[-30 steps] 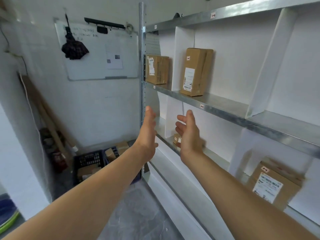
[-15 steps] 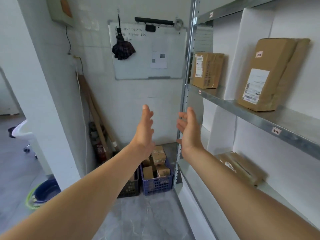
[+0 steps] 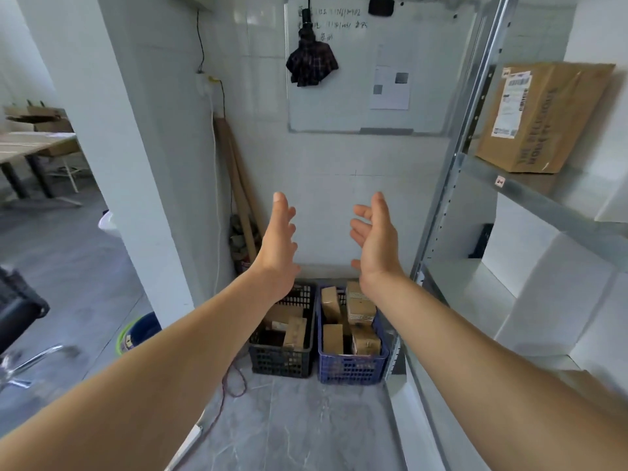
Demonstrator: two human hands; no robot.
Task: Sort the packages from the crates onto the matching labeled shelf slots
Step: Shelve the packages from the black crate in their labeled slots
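Two crates stand side by side on the floor against the far wall: a black crate (image 3: 281, 355) on the left and a blue crate (image 3: 350, 364) on the right, each holding several brown cardboard packages (image 3: 360, 305). My left hand (image 3: 278, 244) and my right hand (image 3: 373, 241) are stretched out in front of me, palms facing each other, fingers relaxed and holding nothing, well above the crates. On the right stands the metal shelf unit (image 3: 543, 202); one brown labeled package (image 3: 540, 117) stands upright on its middle shelf, above a small slot label (image 3: 499, 181).
A whiteboard (image 3: 373, 69) with a dark umbrella (image 3: 311, 64) hanging on it covers the far wall. Wooden boards (image 3: 238, 185) lean in the corner. A white pillar (image 3: 112, 130) stands left, a blue basin (image 3: 141, 333) at its foot, a red cable (image 3: 231, 382) on the floor.
My view has swung left, away from the shelf slots and toward the crates on the floor. Both hands stay raised and empty, now a little farther apart.
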